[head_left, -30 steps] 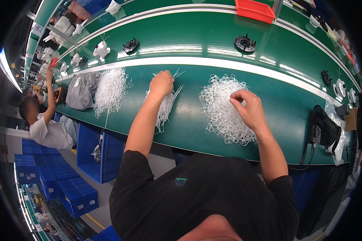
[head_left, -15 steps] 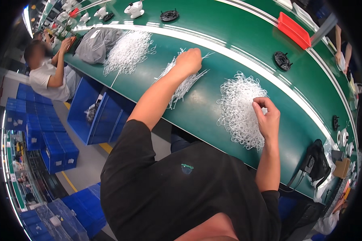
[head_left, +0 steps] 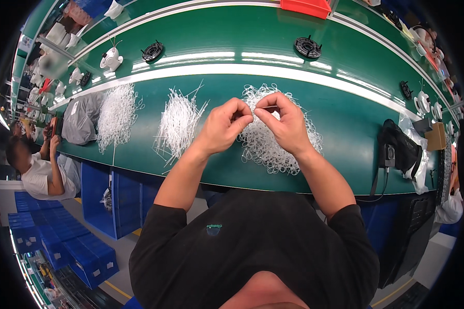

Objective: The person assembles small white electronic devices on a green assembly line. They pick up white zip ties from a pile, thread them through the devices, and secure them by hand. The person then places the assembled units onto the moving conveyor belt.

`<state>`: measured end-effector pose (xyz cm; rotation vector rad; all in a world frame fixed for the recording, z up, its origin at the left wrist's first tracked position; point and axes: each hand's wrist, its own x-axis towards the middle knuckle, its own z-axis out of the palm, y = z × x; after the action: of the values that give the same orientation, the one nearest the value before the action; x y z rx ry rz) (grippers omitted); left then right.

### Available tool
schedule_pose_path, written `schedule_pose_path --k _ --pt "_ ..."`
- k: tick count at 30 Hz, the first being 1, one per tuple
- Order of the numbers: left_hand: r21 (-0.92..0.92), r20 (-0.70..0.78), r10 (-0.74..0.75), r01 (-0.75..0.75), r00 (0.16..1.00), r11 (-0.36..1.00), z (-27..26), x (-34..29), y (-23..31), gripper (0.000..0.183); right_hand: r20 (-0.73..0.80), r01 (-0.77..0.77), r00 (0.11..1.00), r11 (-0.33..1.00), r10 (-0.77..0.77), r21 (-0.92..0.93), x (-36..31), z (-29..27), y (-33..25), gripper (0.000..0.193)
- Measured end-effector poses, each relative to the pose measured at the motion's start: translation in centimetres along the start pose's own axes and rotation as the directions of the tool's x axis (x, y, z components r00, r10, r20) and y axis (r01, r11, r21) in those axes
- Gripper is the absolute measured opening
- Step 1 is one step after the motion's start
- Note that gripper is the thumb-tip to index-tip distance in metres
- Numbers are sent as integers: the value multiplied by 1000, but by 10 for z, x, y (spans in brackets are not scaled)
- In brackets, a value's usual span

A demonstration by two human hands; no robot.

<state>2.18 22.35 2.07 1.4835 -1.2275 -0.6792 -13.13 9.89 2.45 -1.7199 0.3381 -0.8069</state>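
Note:
My left hand [head_left: 224,126] and my right hand [head_left: 286,126] are close together, fingertips pinched and nearly touching. Between them is a thin white strip [head_left: 271,106], like a cable tie; most of it is hidden by the fingers. They hover over a heap of white looped ties [head_left: 278,154], which the right hand partly covers. To the left of my left hand lies a pile of straight white ties [head_left: 179,123], some poking out at the edges.
Farther left are another heap of white loops [head_left: 118,116] and a grey plastic bag [head_left: 81,118], near a seated person [head_left: 46,172]. Black round parts [head_left: 308,47] and white parts [head_left: 111,59] sit beyond the pale rail. A black bag [head_left: 399,152] lies right; blue crates [head_left: 90,257] stand lower left.
My left hand has left the straight ties and come right to meet my right hand. The right hand has risen above the loop heap. The view has turned.

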Motion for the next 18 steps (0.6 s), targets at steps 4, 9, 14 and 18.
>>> schedule_pose_path --k 4,9,14,18 --pt "-515 -34 -223 174 974 839 15 4 3 11 -119 91 989 996 -88 20 -5 -5 2 10" --pt "-820 79 -246 204 966 535 35 -1 -10 11 -169 141 978 987 -126 76 -6 -1 6 12" --pt "-886 34 -208 126 978 446 37 1 -14 7 -62 292 951 947 -302 -132 -8 -1 7 12" --pt "-881 -3 -188 87 982 466 35 0 -15 7 -51 213 975 976 -216 -52 -12 1 12 12"
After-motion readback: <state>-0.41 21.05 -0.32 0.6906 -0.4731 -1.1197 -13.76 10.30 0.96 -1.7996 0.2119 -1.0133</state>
